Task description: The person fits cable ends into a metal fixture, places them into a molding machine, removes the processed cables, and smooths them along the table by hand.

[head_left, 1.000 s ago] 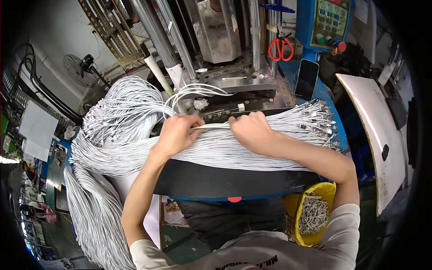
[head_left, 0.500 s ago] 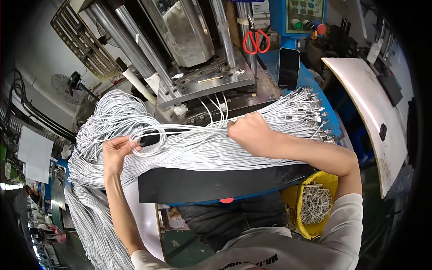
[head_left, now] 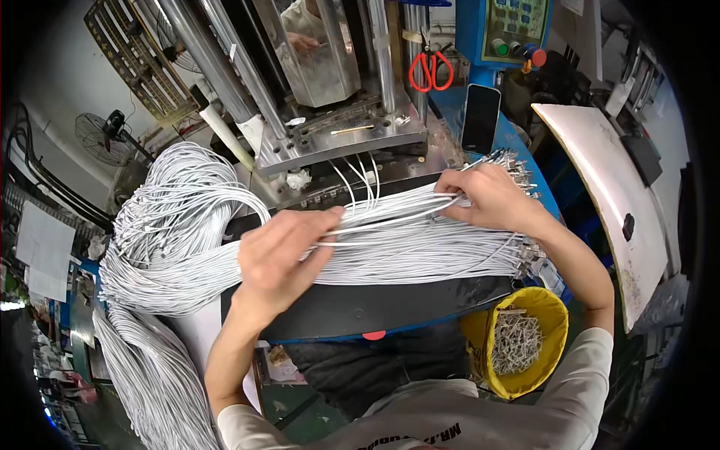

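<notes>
A thick bundle of long white cables [head_left: 390, 259] lies across the black work surface, metal connector ends [head_left: 517, 169] gathered at its right. My left hand [head_left: 281, 259] rests on the middle of the bundle, fingers stretched out, thumb apart from them, and cables passing beneath. Farther right, close to the connector ends, my right hand [head_left: 487, 196] has thumb and fingers closed on a white cable [head_left: 442, 199] lying over the bundle. Three white cables [head_left: 364, 180] run from the metal press [head_left: 345, 139] toward the bundle. My palms hide parts of the cables.
Looped cables [head_left: 176, 210] pile up at left, with more hanging [head_left: 150, 375] below. Red-handled scissors [head_left: 430, 72] hang by the press; a phone [head_left: 481, 118] stands beside the control box [head_left: 514, 34]. A yellow-lined bin [head_left: 551, 341] holds small scraps at lower right. A pale board [head_left: 607, 202] stands at right.
The small cable loop in my left hand is gone from view. My left hand has moved right onto the bundle, its fingers extended. My right hand has moved right, toward the connectors.
</notes>
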Motion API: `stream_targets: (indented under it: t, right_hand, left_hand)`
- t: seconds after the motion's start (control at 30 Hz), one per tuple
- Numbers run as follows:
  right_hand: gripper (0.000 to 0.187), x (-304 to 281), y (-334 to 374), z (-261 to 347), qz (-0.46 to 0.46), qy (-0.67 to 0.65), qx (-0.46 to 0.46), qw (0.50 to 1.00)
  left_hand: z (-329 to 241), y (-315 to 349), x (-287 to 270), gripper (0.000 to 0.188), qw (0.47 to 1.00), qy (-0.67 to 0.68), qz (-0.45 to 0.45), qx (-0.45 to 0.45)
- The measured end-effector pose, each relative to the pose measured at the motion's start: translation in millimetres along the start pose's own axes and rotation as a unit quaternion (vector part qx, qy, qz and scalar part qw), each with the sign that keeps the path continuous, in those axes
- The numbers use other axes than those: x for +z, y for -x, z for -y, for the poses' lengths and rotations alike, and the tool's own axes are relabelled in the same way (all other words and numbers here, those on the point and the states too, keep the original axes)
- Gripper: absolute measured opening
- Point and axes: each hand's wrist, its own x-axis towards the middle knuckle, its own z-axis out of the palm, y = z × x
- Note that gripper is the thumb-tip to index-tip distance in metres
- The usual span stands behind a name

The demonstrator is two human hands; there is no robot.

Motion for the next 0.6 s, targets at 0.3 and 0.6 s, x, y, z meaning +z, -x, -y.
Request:
stream_targets:
  t: [0.3, 0.6]
  right_hand:
    - [0.046, 40.9, 10.6, -33.0, 0.029, -0.097, -0.057, 0.993]
    - [0.033, 25.0, -1.9, -16.5, 0.079, -0.149, -0.032, 0.985]
  left_hand:
    - [-5.6, -5.0, -54.7, 0.033, 0.989, -0.132, -0.030, 0.064]
    - [12.1, -26.8, -68.9, 0.020, 0.961, 0.170, 0.021, -0.215]
